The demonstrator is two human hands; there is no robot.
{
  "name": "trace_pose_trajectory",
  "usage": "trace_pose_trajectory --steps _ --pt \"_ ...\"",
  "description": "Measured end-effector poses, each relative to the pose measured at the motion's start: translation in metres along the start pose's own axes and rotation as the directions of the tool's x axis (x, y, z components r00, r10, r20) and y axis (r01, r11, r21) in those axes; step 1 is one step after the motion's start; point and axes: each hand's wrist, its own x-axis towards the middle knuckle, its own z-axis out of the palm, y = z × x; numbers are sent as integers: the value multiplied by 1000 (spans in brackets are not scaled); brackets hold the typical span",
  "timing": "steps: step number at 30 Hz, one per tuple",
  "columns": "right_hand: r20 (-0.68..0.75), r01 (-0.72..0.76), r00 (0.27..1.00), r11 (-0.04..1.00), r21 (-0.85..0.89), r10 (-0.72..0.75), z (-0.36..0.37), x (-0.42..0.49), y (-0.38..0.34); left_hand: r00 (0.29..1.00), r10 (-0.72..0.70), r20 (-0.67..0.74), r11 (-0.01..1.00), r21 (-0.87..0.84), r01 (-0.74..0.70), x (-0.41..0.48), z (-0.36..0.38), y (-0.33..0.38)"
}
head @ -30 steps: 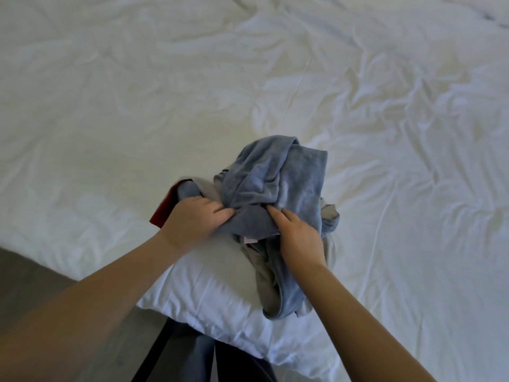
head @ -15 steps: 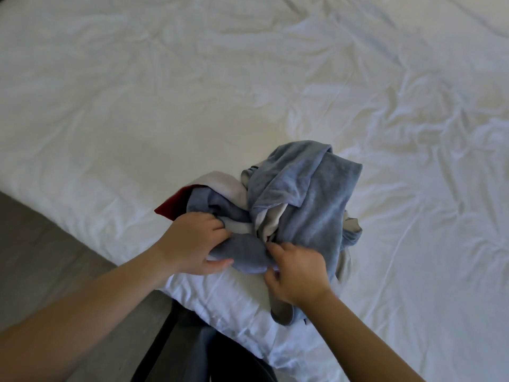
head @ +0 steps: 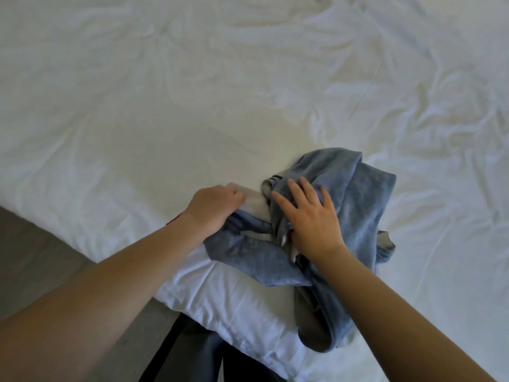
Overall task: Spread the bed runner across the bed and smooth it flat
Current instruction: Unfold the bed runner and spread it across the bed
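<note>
The bed runner is a crumpled blue-grey cloth with a pale grey underside, bunched at the near corner of the bed. Part of it hangs over the bed's edge. My left hand is curled over the bundle's left side and grips a pale fold. My right hand lies on top of the blue cloth with fingers spread and straight. A sliver of red fabric shows beside my left wrist, mostly hidden.
The wrinkled white sheet stretches far to the left, back and right. The mattress corner points toward me. Grey floor lies at the lower left, and my dark trouser legs stand against the corner.
My right hand let go of the lower fold and moved up onto the bundle, fingers now spread. My left hand slid up to the pale fold. A blue flap now lies opened toward me.
</note>
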Motion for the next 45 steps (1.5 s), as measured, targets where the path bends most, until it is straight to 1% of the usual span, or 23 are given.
trace_pose_trajectory --steps 2,4,7,11,13,17,20,22,25,27,28,30,32,35,38,40,43,45 --pt "70 -48 996 999 -23 49 2 13 -1 998 60 -27 998 3 -60 3 1 -16" --pt "83 -60 995 997 -40 64 0 25 -2 992 120 -40 993 17 -119 6 -3 -31" --pt "74 -62 995 998 -28 64 -12 42 -5 981 176 -83 983 63 -171 16 -14 -53" --pt "38 -115 993 993 36 114 -31 65 -1 940 272 -207 957 160 -242 29 -47 -91" --pt "22 -135 991 988 68 134 -39 76 -1 934 289 -211 948 197 -249 34 -65 -113" --pt "-2 -130 991 986 106 131 -49 92 -9 946 256 -198 954 209 -215 46 -85 -161" --pt "-24 -105 994 984 146 110 -50 103 -20 958 171 -232 978 157 -137 54 -83 -190" --pt "-23 -94 995 981 170 99 -47 108 -26 966 118 -230 988 121 -92 54 -74 -192" --pt "-11 -87 996 978 187 91 -39 108 -30 979 52 -196 994 107 -31 50 -59 -174" --pt "-47 -79 995 969 236 92 -35 100 -32 976 39 -215 996 86 -21 46 -54 -154" --pt "-82 -76 991 957 281 103 -34 94 -33 970 55 -238 997 72 -39 43 -54 -144" --pt "-176 -81 971 917 390 161 -32 75 -31 949 146 -281 989 43 -140 42 -55 -115" --pt "-259 -91 939 891 445 225 -25 51 -22 902 259 -345 963 19 -269 44 -60 -81" --pt "-277 -194 900 878 438 337 -7 12 -2 813 369 -450 909 -7 -416 53 -69 -24" --pt "-192 -357 865 838 413 463 18 -30 25 765 434 -476 857 -43 -513 63 -75 34" --pt "-70 -465 848 802 374 525 35 -55 44 750 487 -448 828 -37 -560 68 -73 72" --pt "115 -603 793 744 288 598 58 -86 67 775 569 -276 807 6 -590 79 -61 124" --pt "186 -627 778 725 285 600 73 -100 75 798 580 -162 811 27 -584 85 -49 151"
